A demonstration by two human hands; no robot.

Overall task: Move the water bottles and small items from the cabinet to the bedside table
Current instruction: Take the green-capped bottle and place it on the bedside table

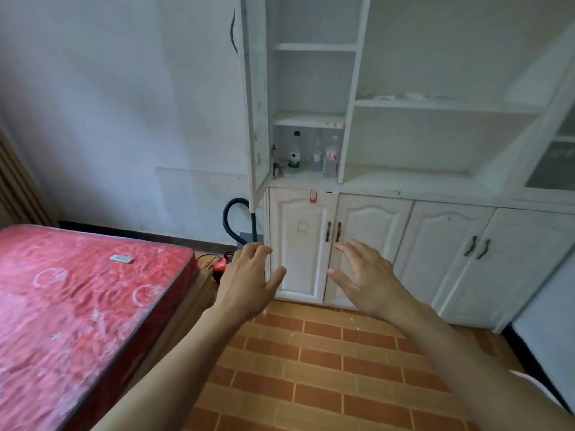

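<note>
The water bottles stand in the lowest open compartment on the left of my white cabinet (348, 144), just behind its open door (255, 98): a bottle with a black cap and green label (294, 150) to the left, a clear bottle (316, 152) behind the middle, and a clear bottle with a red-marked label (331, 157) to the right and nearer the front. The three stand upright, near one another; whether any touch I cannot tell. At the left front corner of that same compartment lie a few small items (280, 171), too small and blurred for me to name. Both my hands hang well below that shelf, in front of the lower cabinet doors (298, 244). My left hand (249, 281) is held out with relaxed, slightly bent fingers and holds nothing; my right hand (364, 275) is spread with fingers straight, also holding nothing. The two are apart, with a gap between the thumbs. To my left is a bed with a red patterned mattress (77, 306), and a small pale rectangular object (122, 259) lies on it. Between bed and cabinet, a dark hose (231, 213) loops up by the wall above something red (219, 265) on the floor. Underfoot are orange-brown brick-pattern tiles (326, 368).
</note>
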